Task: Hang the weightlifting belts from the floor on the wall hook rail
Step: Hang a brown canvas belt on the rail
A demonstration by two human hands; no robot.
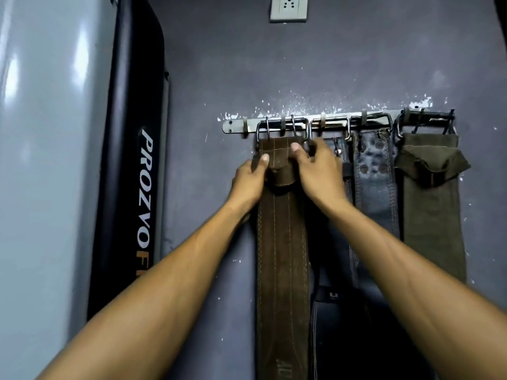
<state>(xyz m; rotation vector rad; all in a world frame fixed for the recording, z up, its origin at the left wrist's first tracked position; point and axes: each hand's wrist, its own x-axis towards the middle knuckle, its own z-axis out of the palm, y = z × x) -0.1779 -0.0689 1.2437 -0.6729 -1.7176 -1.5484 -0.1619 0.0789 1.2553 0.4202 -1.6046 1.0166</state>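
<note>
1. A dark grey painted wall, chipped white above the metal hook rail, carries a socket plate; a black padded panel stands left.
2. The belts' lower ends run out of view, and a dark belt is mostly hidden behind the arms.
3. The brown suede belt, stitched, hangs by its steel buckle from the rail, beside a worn grey belt and an olive canvas belt.
4. The left hand and right hand grip the brown belt's top, fingers curled round it.
</note>
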